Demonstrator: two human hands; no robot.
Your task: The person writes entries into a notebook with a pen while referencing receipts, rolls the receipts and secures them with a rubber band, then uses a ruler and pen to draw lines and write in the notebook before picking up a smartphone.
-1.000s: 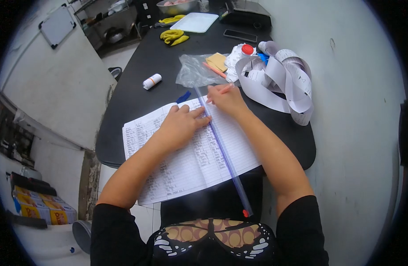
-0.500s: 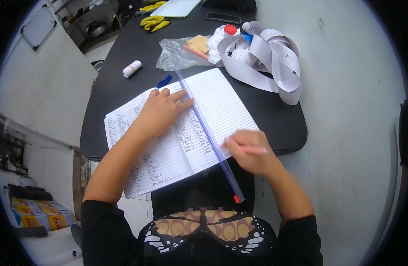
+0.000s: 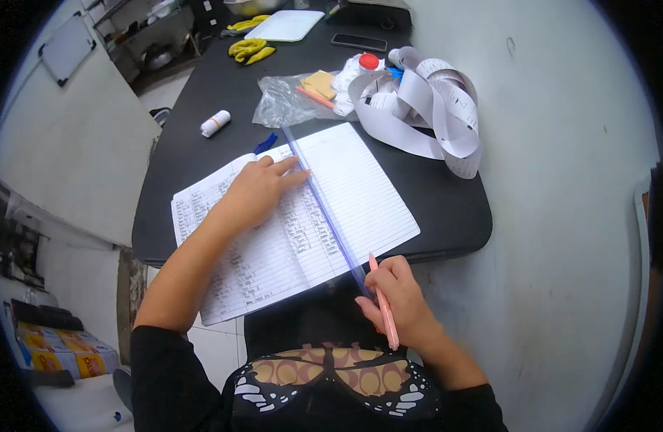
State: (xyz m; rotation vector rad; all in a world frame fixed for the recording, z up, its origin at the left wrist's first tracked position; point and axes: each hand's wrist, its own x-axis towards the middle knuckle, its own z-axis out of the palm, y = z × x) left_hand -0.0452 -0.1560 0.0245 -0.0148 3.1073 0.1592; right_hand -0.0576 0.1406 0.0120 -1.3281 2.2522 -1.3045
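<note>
An open lined notebook with handwritten columns lies tilted at the table's near edge. A long transparent ruler with a blue-violet edge crosses it, its lower end past the page. My left hand rests flat on the written page, fingers spread, the fingertips on the ruler's upper part. My right hand is closed around a pink pen, whose tip points up toward the page. The thumb and fingers of this hand are at the ruler's lower end, which they partly hide; whether they grip it I cannot tell.
On the black table lie a rolled paper, a blue item, a plastic bag, long curled receipt paper and a red-capped container. Farther back are yellow gloves, a phone and a white tray.
My right hand has moved down from the page's right edge to the ruler's lower end, and the pen has turned upright. My left hand stays on the ruler.
</note>
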